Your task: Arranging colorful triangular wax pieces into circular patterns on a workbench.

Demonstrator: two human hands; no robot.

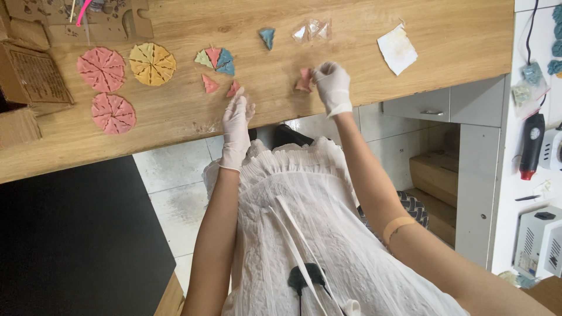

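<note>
1. Fingers [321,74] of the right hand [332,85], gloved in white, are pinched on a pink wedge [304,80], which is held just above the wooden table [410,23].
2. Fingers [237,105] of the left hand [236,126], also gloved, are stretched out and released; nothing is grasped, and their tips are found just beside a small pink piece [233,89] lying on the table.
3. Another pink wedge [209,84] is seen just left of that piece.
4. A partial ring of wedges [216,59], in green, pink and blue, is laid beyond the left hand.
5. A single blue wedge [267,37] is placed farther along, with small clear bags [312,30] just beside it.
6. A white square sheet [397,49], stained, lies well apart from the wedges.
7. Three whole discs cut into segments are set at the far left: a yellow disc [152,64], a pink disc [101,69] and a second pink disc [113,113].
8. A cardboard sheet [99,20] is seen at the table's corner.
9. A white pleated dress [304,222] is worn, and a tan plaster [397,226] is seen on the right forearm.
</note>
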